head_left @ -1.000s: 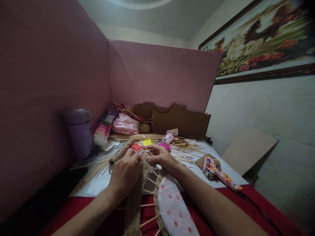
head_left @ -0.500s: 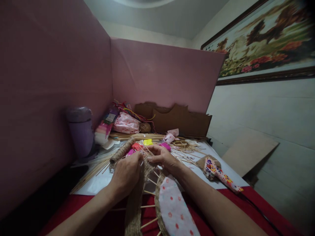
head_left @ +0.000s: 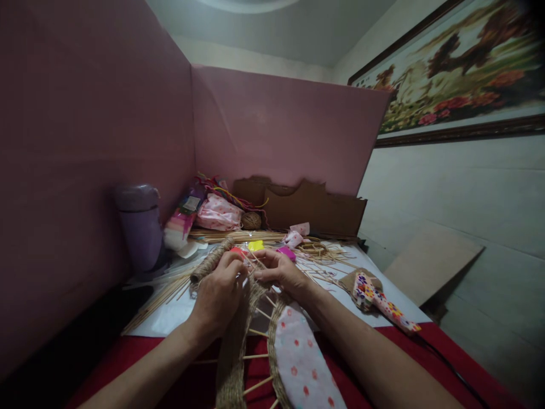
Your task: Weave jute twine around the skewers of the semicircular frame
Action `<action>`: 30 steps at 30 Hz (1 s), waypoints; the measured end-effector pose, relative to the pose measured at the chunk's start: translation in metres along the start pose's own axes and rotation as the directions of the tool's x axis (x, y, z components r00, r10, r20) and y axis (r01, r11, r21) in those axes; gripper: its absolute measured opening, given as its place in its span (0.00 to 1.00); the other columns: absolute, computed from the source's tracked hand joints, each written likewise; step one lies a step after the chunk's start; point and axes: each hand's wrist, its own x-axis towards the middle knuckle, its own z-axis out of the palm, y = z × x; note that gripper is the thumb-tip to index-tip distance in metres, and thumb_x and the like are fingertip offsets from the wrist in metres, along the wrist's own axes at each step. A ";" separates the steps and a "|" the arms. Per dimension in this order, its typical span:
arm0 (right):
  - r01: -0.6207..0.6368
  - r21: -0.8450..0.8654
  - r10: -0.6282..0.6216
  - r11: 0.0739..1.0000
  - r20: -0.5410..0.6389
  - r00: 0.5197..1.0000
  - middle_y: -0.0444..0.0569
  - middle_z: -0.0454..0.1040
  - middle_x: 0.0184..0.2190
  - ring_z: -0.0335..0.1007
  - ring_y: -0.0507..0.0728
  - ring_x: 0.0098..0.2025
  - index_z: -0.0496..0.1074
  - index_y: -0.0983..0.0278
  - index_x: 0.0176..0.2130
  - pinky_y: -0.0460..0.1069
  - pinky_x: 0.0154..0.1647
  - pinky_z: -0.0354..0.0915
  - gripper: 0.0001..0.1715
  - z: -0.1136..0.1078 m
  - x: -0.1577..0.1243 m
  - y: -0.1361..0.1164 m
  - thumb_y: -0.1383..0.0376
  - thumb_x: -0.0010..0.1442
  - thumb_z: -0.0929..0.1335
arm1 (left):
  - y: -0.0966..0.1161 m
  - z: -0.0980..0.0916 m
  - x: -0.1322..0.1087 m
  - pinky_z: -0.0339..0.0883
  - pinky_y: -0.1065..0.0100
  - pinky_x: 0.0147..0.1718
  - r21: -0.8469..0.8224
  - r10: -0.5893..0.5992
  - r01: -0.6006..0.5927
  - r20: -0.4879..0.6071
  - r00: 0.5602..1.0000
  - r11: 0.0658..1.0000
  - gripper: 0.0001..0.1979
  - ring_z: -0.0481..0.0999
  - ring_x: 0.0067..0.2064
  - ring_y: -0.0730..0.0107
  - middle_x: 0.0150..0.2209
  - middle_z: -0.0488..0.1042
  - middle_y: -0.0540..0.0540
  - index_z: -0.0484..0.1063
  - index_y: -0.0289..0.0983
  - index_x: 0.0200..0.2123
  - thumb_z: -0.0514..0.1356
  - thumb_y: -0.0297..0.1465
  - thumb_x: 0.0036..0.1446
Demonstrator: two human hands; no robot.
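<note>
Between my hands stands a piece of weaving made of jute twine on thin wooden sticks. Its outer woven band [head_left: 233, 363] rises toward my fingers, and bare sticks [head_left: 256, 357] bridge the gap to an inner twine rim [head_left: 272, 341]. That rim edges a white cloth panel with red flowers [head_left: 303, 363]. My right hand [head_left: 279, 272] pinches the band's far end, where two stick tips poke up. My left hand [head_left: 219, 292] is closed at the band's left side, fingertips bent together; what they pinch is hidden. A roll of twine [head_left: 210, 261] lies just beyond my left hand.
A floral glue gun [head_left: 383, 304] with a black cord rests at the right. Wooden sticks [head_left: 166, 304] lie at the left, a purple tumbler [head_left: 140, 236] behind them. A twine ball [head_left: 251, 221] and torn cardboard [head_left: 306, 207] are at the back, before pink panels [head_left: 276, 125].
My left hand has shifted slightly, its knuckles lifting and fingers bending more at the band's end. My right hand and the weaving stay in nearly the same place.
</note>
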 end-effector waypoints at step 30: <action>0.144 -0.334 -0.118 0.932 0.098 0.988 0.40 0.66 0.23 0.58 0.47 0.21 0.70 0.65 0.33 0.43 0.21 0.56 0.13 0.007 -0.004 0.002 0.63 0.46 0.71 | -0.007 0.002 0.000 0.56 0.68 0.28 0.031 0.019 -0.020 0.034 0.999 0.999 0.08 0.68 0.29 0.68 0.28 0.69 0.48 0.66 0.36 0.29 0.51 0.22 0.57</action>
